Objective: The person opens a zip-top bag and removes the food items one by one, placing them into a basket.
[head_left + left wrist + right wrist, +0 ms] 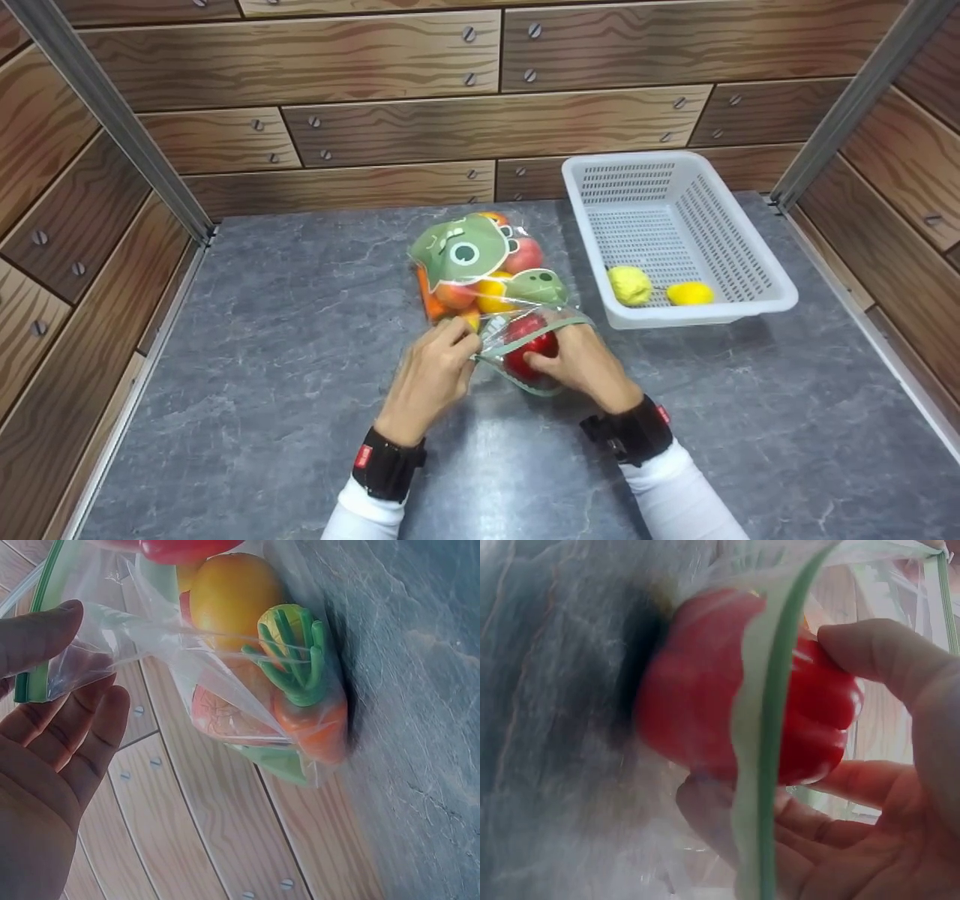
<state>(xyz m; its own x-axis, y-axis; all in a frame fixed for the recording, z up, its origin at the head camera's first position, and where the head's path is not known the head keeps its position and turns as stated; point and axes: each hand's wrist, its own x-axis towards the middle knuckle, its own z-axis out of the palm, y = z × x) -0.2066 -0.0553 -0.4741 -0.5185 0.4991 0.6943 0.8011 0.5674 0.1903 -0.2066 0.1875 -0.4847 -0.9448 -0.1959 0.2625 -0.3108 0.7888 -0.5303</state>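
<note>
A clear zip bag point(450, 259) with a green cartoon animal print lies mid-table, packed with toy fruit and vegetables. Its green zip edge point(34, 652) is pinched at one corner by my left hand point(435, 364), thumb against fingers. Just inside the bag's mouth, my right hand point(589, 364) grips a red bell pepper point(697, 690), thumb on one side and fingers on the other. Deeper in sit an orange carrot point(315, 727) with green leaves, an orange point(236, 596) and a reddish round fruit point(523, 255). Film and print partly hide the contents.
To the right stands a white perforated basket point(583, 232). At its near end lie a lemon point(690, 293) and a knobbly pale-yellow fruit point(630, 286). Wood-patterned walls point(390, 56) border the grey marbled table point(285, 390) at the back and sides.
</note>
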